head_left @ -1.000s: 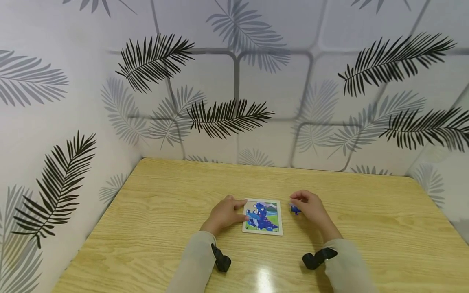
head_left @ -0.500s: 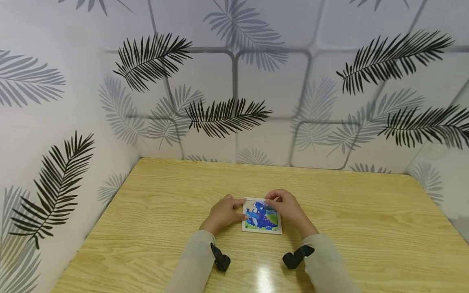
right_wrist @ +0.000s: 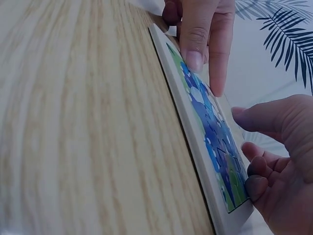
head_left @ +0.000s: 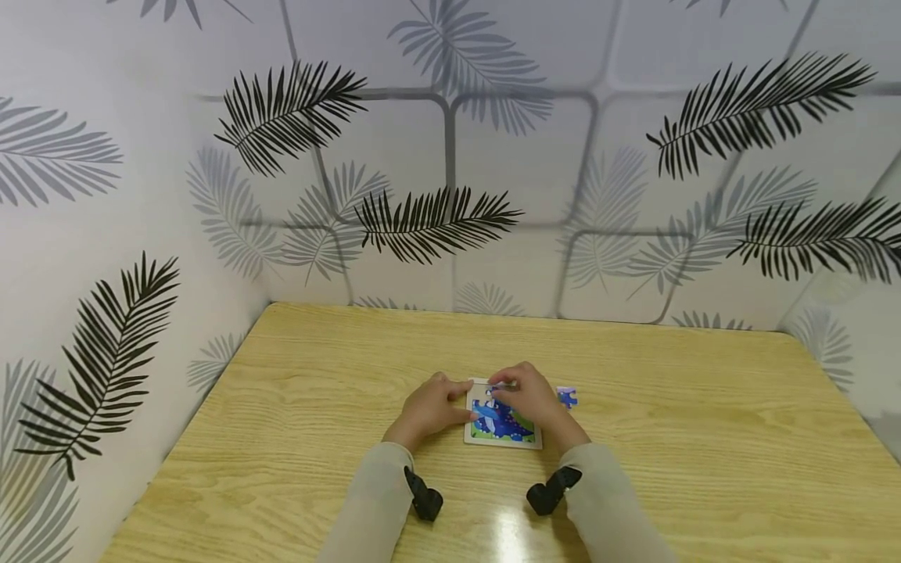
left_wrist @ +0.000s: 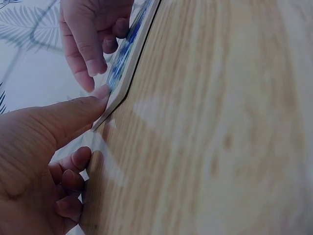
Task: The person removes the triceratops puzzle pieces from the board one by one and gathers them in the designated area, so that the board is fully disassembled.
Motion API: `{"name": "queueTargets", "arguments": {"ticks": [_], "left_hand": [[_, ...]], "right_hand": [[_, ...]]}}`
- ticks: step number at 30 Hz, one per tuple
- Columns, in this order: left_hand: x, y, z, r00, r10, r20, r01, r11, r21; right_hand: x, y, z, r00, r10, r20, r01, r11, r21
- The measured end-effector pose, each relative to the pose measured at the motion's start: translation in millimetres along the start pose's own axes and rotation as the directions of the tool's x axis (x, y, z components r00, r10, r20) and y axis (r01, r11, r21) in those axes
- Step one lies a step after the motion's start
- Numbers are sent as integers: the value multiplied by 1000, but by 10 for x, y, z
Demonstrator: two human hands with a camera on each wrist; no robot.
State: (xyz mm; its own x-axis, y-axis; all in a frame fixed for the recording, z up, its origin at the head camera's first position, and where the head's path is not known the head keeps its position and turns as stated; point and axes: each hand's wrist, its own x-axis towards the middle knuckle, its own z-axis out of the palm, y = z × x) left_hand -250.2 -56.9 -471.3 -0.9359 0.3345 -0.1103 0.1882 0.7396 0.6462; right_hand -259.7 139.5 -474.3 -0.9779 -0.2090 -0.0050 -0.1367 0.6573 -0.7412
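A small framed jigsaw puzzle [head_left: 503, 445] with a blue dinosaur picture lies on the table. My left hand [head_left: 425, 408] holds its left side between thumb and forefinger; in the left wrist view the left thumb [left_wrist: 90, 108] rests on a corner of the frame. Over the top of the picture, my right hand [head_left: 533, 400] pinches a puzzle piece, mostly hidden by the fingers, close to a bare patch at the upper left. The right wrist view shows the right thumb [right_wrist: 264, 116] just above the picture. Beside the frame, to the right, lies a loose purple-and-blue puzzle piece [head_left: 567, 397].
The wood-grain table [head_left: 338, 367] reaches back to a pale wall [head_left: 521, 274] with a leaf pattern. A black camera mount sits on the left wrist [head_left: 425, 500] and another on the right wrist [head_left: 552, 493].
My right hand has moved left from the loose pieces beside the frame to above the top of the puzzle. The left hand has kept its hold on the frame.
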Motion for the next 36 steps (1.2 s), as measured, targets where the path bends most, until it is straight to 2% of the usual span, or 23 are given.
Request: {"name": "queueTargets", "arguments": {"ticks": [9, 21, 36], "left_hand": [[9, -3, 8, 1000, -16, 3, 16, 1000, 8], [36, -29, 37, 1000, -17, 2, 17, 1000, 11], [40, -33, 27, 1000, -4, -3, 4, 1000, 10]], "right_hand": [[3, 0, 28, 1000, 17, 22, -16, 997, -79], [20, -33, 34, 995, 86, 53, -82, 994, -73], [5, -35, 48, 997, 76, 12, -75, 996, -43]]}}
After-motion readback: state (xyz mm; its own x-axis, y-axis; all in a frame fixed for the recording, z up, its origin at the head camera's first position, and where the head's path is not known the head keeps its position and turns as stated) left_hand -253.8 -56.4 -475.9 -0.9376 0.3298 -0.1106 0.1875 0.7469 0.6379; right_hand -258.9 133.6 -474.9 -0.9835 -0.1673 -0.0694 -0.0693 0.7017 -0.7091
